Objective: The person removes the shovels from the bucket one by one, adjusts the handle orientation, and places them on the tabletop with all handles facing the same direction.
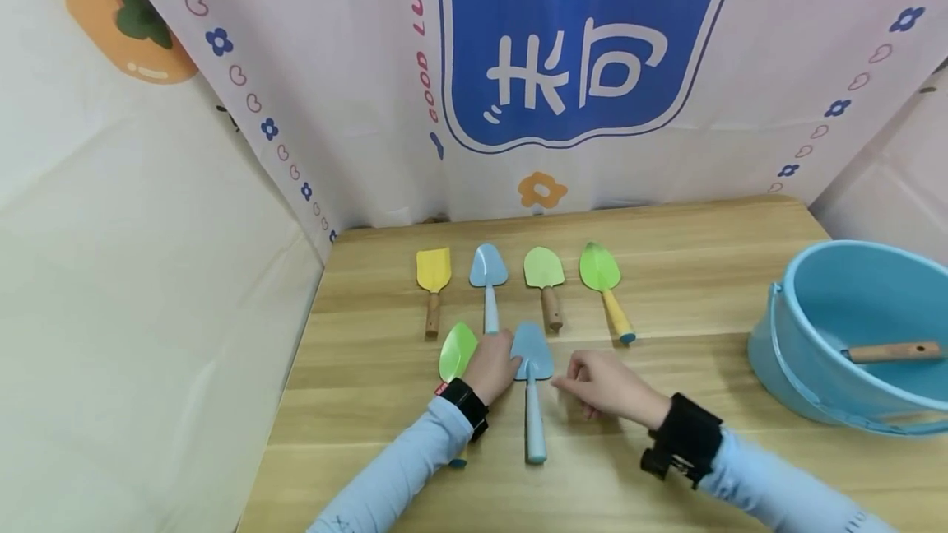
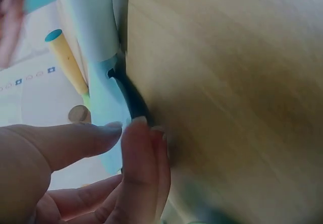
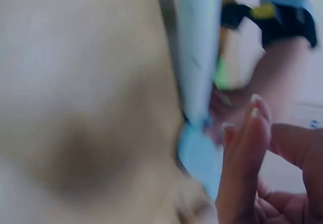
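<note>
A blue trowel (image 1: 532, 353) lies near the middle of the table, its handle toward the person. At the left edge of its blade, the left hand (image 1: 494, 367) pinches the metal between thumb and fingertips, as the left wrist view shows. The right hand (image 1: 607, 385) hovers just right of this blade, its fingers loosely bent and holding nothing. Partly hidden under the left wrist is a green trowel (image 1: 457, 350). Beyond the hands, a row holds a yellow shovel (image 1: 433, 270), a second blue trowel (image 1: 488, 266), a pale green trowel (image 1: 544, 267) and a bright green, yellow-handled trowel (image 1: 600, 267).
A large blue bucket (image 1: 785, 352) stands at the right side of the table (image 1: 370, 467). Inside it rests a wooden handle (image 1: 892, 352). Printed cloth (image 1: 370, 105) hangs behind the table's far edge, and pale cloth (image 1: 148, 311) hangs along the left.
</note>
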Available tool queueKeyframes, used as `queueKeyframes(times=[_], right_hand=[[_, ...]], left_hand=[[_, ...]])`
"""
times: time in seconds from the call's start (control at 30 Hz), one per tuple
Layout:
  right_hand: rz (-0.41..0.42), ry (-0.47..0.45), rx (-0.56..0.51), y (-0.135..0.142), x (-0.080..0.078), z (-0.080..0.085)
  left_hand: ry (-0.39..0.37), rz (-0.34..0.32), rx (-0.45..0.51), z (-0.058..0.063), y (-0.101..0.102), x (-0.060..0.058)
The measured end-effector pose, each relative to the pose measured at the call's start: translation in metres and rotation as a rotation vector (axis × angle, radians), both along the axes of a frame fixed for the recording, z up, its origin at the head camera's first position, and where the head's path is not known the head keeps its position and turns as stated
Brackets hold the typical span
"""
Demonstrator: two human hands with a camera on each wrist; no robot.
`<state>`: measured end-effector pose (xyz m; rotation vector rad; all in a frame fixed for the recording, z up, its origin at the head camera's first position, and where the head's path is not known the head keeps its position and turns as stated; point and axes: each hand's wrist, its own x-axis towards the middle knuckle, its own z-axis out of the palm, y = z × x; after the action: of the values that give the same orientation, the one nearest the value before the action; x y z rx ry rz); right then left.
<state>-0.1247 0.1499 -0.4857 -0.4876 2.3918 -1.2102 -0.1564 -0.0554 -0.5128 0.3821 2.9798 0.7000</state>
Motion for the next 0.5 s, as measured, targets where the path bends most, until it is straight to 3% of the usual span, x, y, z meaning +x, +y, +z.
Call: queueKeyframes(times=[0.1, 0.2, 0.4, 0.5], right_hand=[[-0.006, 0.103, 0.031, 0.025, -0.002, 0.028], [-0.025, 0.213, 0.089, 0.054, -0.006, 0.061], [-0.103, 0.472, 0.313, 0.108, -0.016, 0.111], [-0.139, 0.508, 0.37, 0.133, -0.021, 0.124]], left_hand=[[0.014, 0.003, -0.017, 0.002, -0.002, 0.005], [0.002, 0.004, -0.016, 0.013, 0.001, 0.004], [0.026, -0.075, 0.09, 0.057, 0.02, -0.012], [0.022, -0.143, 0.221, 0.078, 0.038, -0.021]])
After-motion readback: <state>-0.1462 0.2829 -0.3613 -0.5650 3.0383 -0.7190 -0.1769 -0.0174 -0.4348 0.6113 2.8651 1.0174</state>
